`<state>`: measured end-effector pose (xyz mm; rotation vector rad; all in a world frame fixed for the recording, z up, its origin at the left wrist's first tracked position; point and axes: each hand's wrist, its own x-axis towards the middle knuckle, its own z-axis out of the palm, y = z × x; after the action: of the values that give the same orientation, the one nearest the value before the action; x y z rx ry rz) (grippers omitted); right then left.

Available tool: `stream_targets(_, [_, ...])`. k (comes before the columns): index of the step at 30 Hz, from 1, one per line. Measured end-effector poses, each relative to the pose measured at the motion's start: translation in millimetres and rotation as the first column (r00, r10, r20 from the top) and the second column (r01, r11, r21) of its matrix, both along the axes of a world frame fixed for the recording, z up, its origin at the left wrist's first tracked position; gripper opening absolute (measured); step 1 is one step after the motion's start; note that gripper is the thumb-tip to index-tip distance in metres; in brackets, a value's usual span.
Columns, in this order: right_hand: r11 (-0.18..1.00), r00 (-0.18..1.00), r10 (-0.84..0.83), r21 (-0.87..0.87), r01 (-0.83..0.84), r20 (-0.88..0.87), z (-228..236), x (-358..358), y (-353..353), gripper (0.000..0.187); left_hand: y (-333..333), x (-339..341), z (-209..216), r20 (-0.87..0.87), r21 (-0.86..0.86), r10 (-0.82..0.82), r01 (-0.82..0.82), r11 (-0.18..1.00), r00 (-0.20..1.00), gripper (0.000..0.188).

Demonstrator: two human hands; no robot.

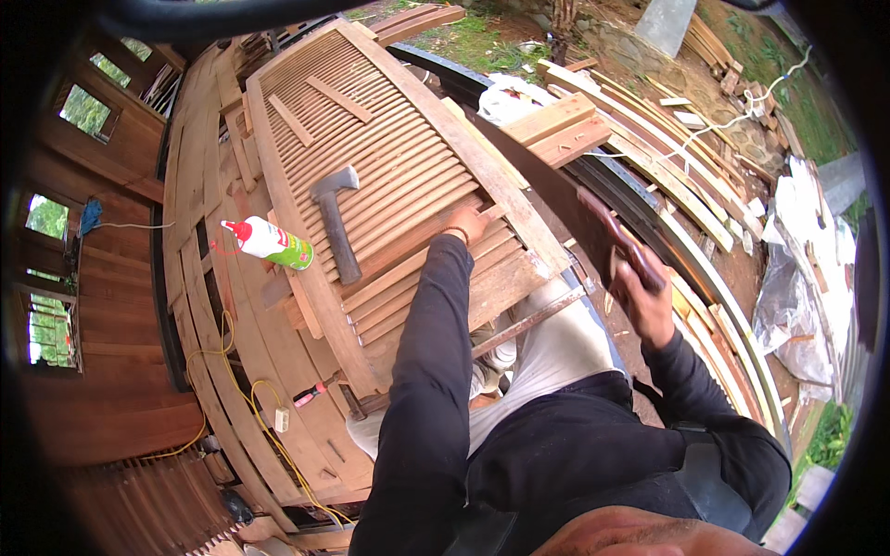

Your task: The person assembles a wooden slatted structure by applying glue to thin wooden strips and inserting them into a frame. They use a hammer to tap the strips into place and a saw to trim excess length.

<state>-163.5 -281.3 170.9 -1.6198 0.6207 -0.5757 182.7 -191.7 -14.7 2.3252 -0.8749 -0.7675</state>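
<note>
A louvered wooden panel (371, 176) with slats in a frame lies in front of me. My left hand (468, 221) is down on it near the right rail, its fingers closed round a wooden slat (493, 212) whose end reaches over the rail; the fingertips are partly hidden. To the right, my right hand (644, 292) grips the brown handle of a handsaw (542, 176). Its dark, wide blade points up and left, close beside the panel's right edge. A hatchet (336, 222) rests on the slats, left of my left hand.
A white and green glue bottle (278, 246) lies at the panel's left rail. Two loose strips (338, 99) rest on the far slats. Yellow cord (250, 394) runs across the boards at left. Stacked lumber (705, 185) and plastic sheeting (797, 287) lie at right.
</note>
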Motion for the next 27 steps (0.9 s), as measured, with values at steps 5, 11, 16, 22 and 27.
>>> stream_targets(5, [0.994, 0.981, -0.080, -0.084, 0.066, -0.177, -10.8, -64.2, 34.3, 0.021, 2.9, 3.0, -9.4, -0.081, 0.045, 0.126, -0.123, 0.991, 0.989, 0.055])
stream_targets(11, [0.982, 0.971, -0.123, -0.169, 0.089, -0.203, -28.0, -87.8, 58.2, 0.021, 11.8, -22.0, 11.7, -0.014, 0.035, 0.210, -0.210, 0.977, 0.977, 0.062])
stream_targets(16, [0.979, 0.971, -0.110, -0.192, 0.069, -0.211, -36.3, -99.3, 62.9, 0.021, 15.7, -36.4, 34.6, 0.141, 0.025, 0.150, -0.155, 0.988, 0.979, 0.070])
stream_targets(22, [0.969, 0.974, -0.098, -0.244, 0.046, -0.205, -37.1, -103.8, 60.1, 0.018, 16.3, -34.7, 34.7, 0.153, 0.044, 0.141, -0.150, 0.988, 0.978, 0.073])
stream_targets(27, [0.988, 0.977, -0.082, -0.145, 0.054, -0.196, -33.4, -102.3, 62.1, 0.019, 11.4, -30.1, 23.2, 0.215, 0.027, 0.144, -0.153, 0.988, 0.966, 0.069])
